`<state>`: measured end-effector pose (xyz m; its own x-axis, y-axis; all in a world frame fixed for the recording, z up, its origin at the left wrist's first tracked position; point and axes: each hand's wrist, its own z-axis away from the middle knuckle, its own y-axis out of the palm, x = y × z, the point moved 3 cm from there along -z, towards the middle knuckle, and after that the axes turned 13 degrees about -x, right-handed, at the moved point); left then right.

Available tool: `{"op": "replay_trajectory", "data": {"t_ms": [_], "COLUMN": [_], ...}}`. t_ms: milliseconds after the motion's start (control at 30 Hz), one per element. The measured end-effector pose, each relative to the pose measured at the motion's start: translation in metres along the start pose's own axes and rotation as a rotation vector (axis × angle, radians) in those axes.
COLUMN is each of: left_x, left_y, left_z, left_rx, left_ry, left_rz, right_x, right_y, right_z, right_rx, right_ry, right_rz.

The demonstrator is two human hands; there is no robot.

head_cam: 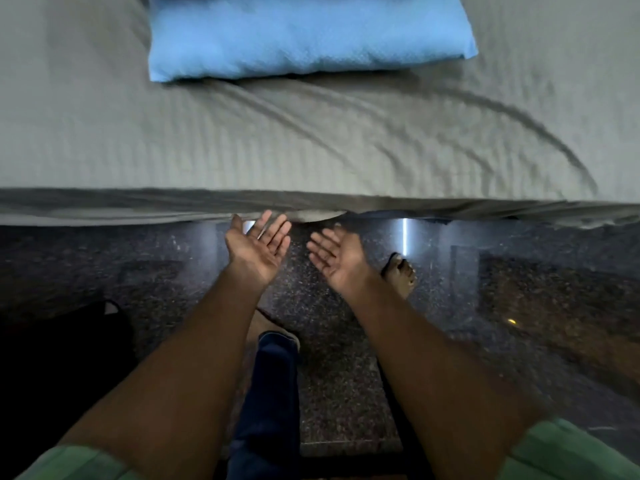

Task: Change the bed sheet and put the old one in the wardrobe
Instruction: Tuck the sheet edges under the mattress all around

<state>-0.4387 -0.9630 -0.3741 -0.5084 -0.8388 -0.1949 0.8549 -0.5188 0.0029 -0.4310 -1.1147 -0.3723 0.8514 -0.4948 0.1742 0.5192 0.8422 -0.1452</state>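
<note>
One grey bed sheet covers the bed, wrinkled toward its near edge. One blue pillow at the far edge, top cut off. My left hand and right hand: both palms up, fingers spread, empty, just below the sheet's overhanging hem. One bare foot visible on the floor; motion blur softens my fingertips.

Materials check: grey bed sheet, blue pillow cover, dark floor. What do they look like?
Grey bed sheet: soft woven fabric, likely cotton, matte; it creases and shows faint ribbing. Blue pillow cover: textured fabric, matte, with a fine waffle-like pattern. Dark speckled floor: polished stone, probably granite; it is flecked and reflects light streaks.
</note>
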Motion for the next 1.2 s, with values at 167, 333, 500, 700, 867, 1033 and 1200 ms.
{"op": "replay_trajectory", "data": {"t_ms": [167,333,500,700,867,1033,1200], "left_x": [-0.077,-0.120,-0.121,-0.114,-0.105,-0.083,-0.082], "left_y": [-0.040,-0.075,-0.079,-0.079,-0.092,-0.090,-0.058], "left_z": [-0.007,-0.018,-0.024,-0.063,-0.075,-0.065,-0.053], "left_rx": [-0.030,0.014,0.004,0.006,-0.191,-0.186,-0.200], "left_ry": [0.109,0.107,0.122,0.145,0.429,1.098,1.145], "left_rz": [0.217,0.219,-0.031,-0.191,-0.417,-1.141,-1.128], "right_x": [-0.026,-0.036,-0.061,-0.053,-0.063,-0.063,-0.078], "right_y": [0.068,0.124,0.138,0.163,0.156,0.144,0.128], "right_z": [0.018,0.006,-0.015,-0.054,-0.078,-0.080,-0.150], "right_rx": [0.124,0.085,-0.031,-0.100,-0.316,-0.455,-0.399], "right_ry": [0.018,0.035,-0.241,-0.273,-0.337,-0.328,-0.406], "right_rz": [-0.220,-0.477,0.086,0.242,0.234,0.339,0.521]}}
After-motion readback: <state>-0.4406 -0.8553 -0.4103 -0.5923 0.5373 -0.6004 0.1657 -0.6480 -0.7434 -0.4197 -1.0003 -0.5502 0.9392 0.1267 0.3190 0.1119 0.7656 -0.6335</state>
